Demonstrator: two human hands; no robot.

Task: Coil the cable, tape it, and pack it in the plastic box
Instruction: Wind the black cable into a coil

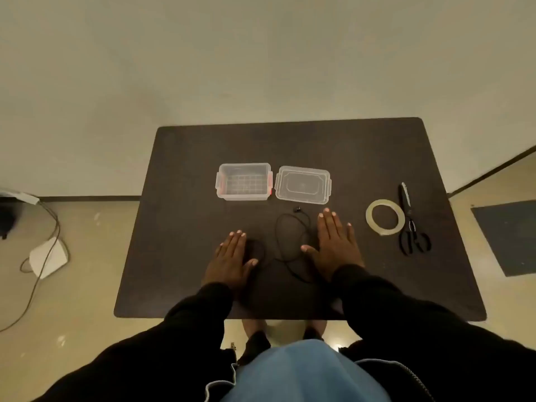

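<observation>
With both palms pressed flat on the table (179, 175), we're right at the start: nothing coiled, nothing taped, nothing packed. Our left hand (229, 261) lies spread and empty, fingers wide, and our right hand (336, 245) is just the same, splayed and holding nothing. Between them the cable (290, 242) sprawls loose on the dark top, one long loop near the right thumb, a smaller curl by the left thumb, and its little plug end up near the lid (302, 185).

So coiling is the step in hand, we reckon. To do it well we'd pinch one end, draw the cord through the other hand to straighten the kinks, then lay even loops of one size, small enough for the box (223, 184). Keeping the loops pinched at one spot should leave a neat place for the tape (385, 217).

It's a thin black cord, limp and hard to see against the matte dark surface, so we'd go by touch as much as sight. That box is clear plastic, rectangular, with a gridded floor and reddish clips at its sides; it sits open beyond our left hand, lid lying just beside it. Off to the right waits a clear glossy tape ring, and black scissors (410, 224) touching it
</observation>
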